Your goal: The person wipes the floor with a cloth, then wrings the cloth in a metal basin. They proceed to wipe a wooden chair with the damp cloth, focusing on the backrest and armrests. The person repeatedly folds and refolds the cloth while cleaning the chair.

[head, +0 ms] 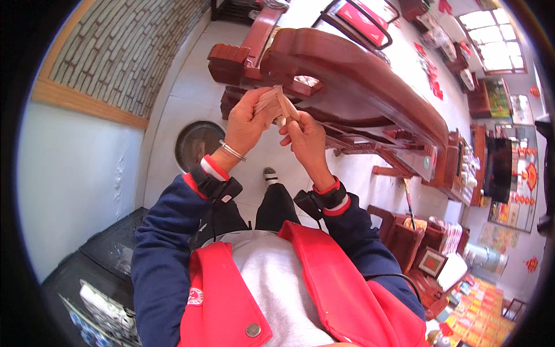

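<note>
A thin, pale beige piece of soft material (pixel 269 104) is stretched between both hands, its folded top edge raised to a point. My left hand (pixel 249 119), with metal bangles at the wrist, pinches its left side. On the right, my right hand (pixel 305 136) grips the other side between thumb and fingers. Whether the material is cloth or thin plastic cannot be told. Just beyond the hands stands the carved reddish wooden bench (pixel 347 65). A dark round basin (pixel 199 145) rests on the floor, left of and below the hands.
A wall with brick-patterned panel (pixel 117 52) runs along the left. Dark covered furniture (pixel 104 251) is at the lower left. Wooden chairs (pixel 401 236) stand to the right, with a stick (pixel 409 201) leaning there. A black-framed cart with a red panel (pixel 360 21) is beyond the bench.
</note>
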Demonstrator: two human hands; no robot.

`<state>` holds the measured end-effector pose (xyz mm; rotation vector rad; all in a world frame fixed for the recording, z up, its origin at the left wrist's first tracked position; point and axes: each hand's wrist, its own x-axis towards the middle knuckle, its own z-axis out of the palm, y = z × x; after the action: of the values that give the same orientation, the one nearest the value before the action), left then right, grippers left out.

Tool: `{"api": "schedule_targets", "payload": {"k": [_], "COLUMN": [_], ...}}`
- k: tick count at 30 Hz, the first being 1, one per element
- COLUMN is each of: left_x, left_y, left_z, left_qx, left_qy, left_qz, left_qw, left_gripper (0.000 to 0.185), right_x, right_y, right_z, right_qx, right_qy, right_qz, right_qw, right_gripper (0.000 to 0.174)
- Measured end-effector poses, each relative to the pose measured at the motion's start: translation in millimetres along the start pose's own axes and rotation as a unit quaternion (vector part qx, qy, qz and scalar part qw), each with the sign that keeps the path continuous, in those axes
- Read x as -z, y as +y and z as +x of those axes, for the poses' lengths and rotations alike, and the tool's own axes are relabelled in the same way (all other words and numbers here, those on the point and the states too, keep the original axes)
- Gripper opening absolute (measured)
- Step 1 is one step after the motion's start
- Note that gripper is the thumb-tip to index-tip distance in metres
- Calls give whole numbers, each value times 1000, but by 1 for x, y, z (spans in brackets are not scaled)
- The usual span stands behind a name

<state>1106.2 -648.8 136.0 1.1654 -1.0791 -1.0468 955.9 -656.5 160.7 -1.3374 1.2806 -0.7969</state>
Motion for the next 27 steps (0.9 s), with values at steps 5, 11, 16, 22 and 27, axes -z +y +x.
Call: {"api": "schedule_targets", "payload": {"k": [5,11,16,22,27], "left_x": [-7,-3,1,14,27], "left_y": [-16,-19,-15,-16,-13], "left_z": [19,23,25,39,47], "left_qx": [-178,-215,-184,-157,-131], "left_qy": [-2,-27,-65,-101,-166], "left_qz": [84,136,121,79,67], "left_qw": [980,967,973,979,975], "left_gripper": [35,43,53,52,49], "right_x": [-19,-43,-45,-55,-56], "right_y": [-5,-5,-10,-13,-16], "right_z": [6,11,19,29,30], "right_qx": [19,53,20,-10,-51], "right_qy": [88,158,151,105,59], "right_qz": [25,14,57,250,379], "right_qw": [996,986,987,962,922], "right_gripper": [23,18,16,16,19]}}
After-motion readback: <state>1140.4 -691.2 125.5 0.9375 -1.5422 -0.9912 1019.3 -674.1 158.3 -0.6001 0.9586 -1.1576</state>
